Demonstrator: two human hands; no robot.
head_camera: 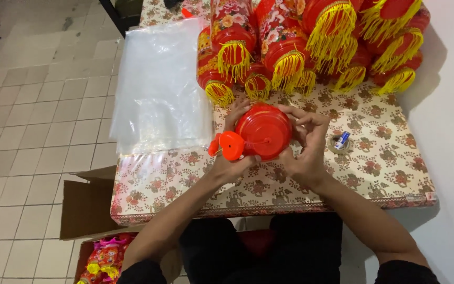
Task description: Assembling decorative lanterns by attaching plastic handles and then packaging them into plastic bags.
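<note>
Seated person, head camera looking down at a table (384, 173) covered in a floral-print cloth.

Both hands hold one red lantern (264, 130), a round plastic piece with a gold rim line, lifted just above the cloth near the table's front middle. The left hand (232, 158) cups it from below and from the left, fingers curled around its side, closed on the lantern. A small red cap (230, 145) sits against the lantern's left edge, by the left thumb; whether it is attached or merely pressed there cannot be made out. The right hand (307, 141) grips the lantern's right side, fingertips bent over the top rim, thumb underneath.

Behind the hands, a heap of finished red lanterns (311, 42) with yellow tassels lies across the back of the table. To the left, a stack of clear plastic bags (158, 84) overhangs the table's edge. A small roll of tape (339, 142) rests on the cloth just right of the right hand.

On the tiled floor (32, 105) at lower left, an open cardboard box (88, 210) holds colourful packed items.
</note>
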